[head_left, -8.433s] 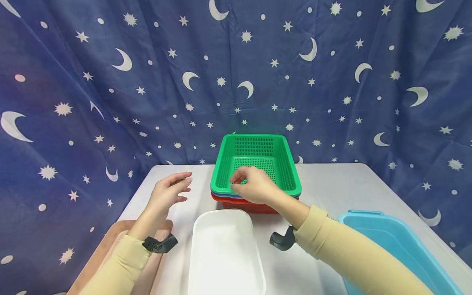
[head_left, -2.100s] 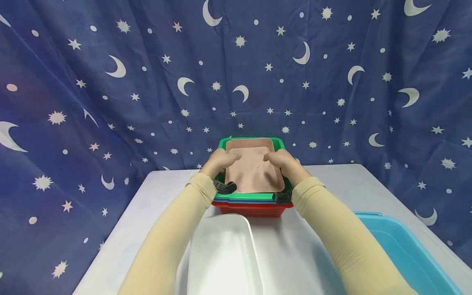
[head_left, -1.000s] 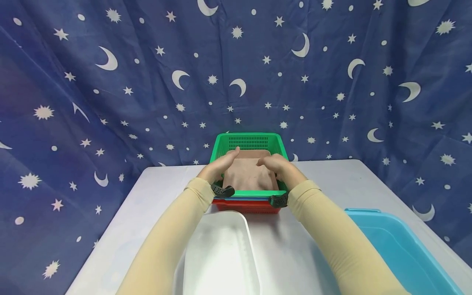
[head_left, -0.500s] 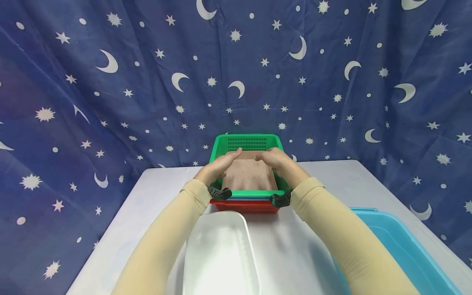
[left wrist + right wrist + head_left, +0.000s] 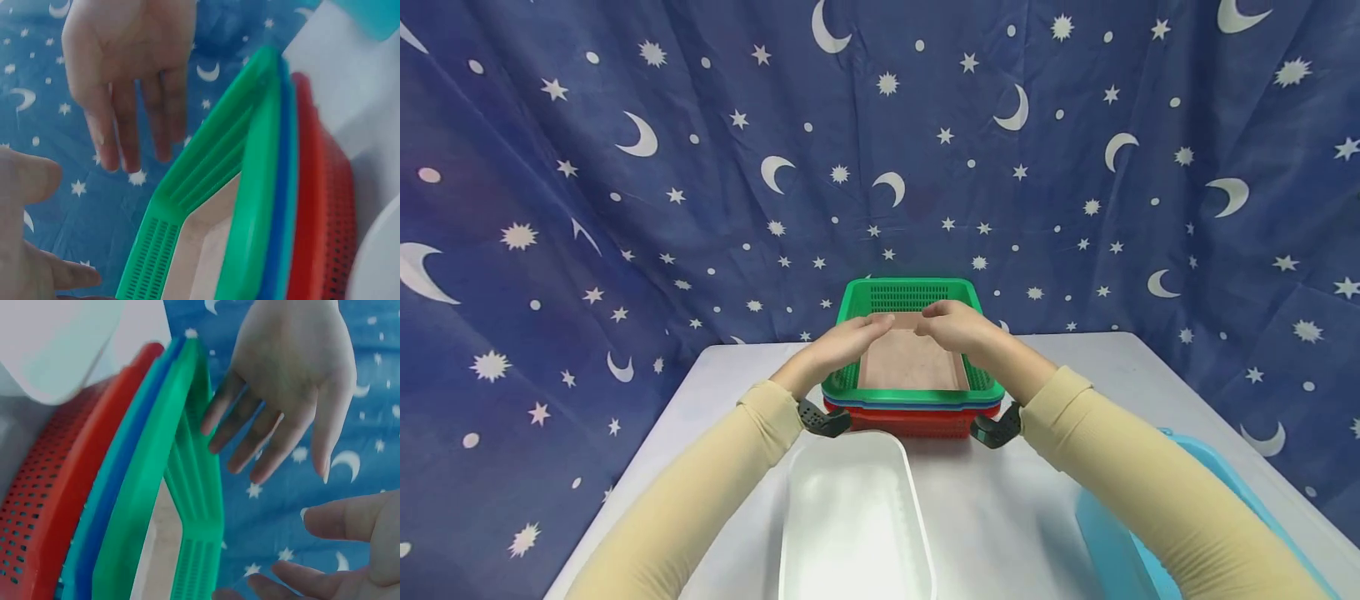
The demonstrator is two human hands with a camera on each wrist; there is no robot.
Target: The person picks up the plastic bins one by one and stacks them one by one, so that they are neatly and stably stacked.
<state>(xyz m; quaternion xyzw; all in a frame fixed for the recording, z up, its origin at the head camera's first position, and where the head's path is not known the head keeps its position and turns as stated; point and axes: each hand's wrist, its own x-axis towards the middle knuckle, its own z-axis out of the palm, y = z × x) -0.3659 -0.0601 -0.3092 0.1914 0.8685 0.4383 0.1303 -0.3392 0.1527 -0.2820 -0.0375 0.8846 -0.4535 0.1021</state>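
Observation:
A tan tray point(image 5: 910, 362) lies inside the green basket point(image 5: 917, 395), which tops a stack with blue rims point(image 5: 284, 187) and a red basket point(image 5: 917, 425) under it. My left hand point(image 5: 847, 340) hovers at the left side of the green basket, fingers loose and holding nothing. On the opposite side my right hand point(image 5: 958, 327) is also raised, with nothing in it. Both wrist views show the hands apart from the basket, palms and spread fingers visible. In the right wrist view a corner of the tan tray point(image 5: 164, 531) shows inside the green wall.
A long white tray point(image 5: 856, 517) stands in front of the stack, near me. To the right a light blue tub point(image 5: 1101, 533) is partly covered by my right sleeve. A blue curtain point(image 5: 700, 125) with moons and stars hangs behind the white table point(image 5: 1075, 358).
The tan tray, first on the table at left, was carried by both hands into the green basket and lowered. Since then both hands have let go, drawing back and apart.

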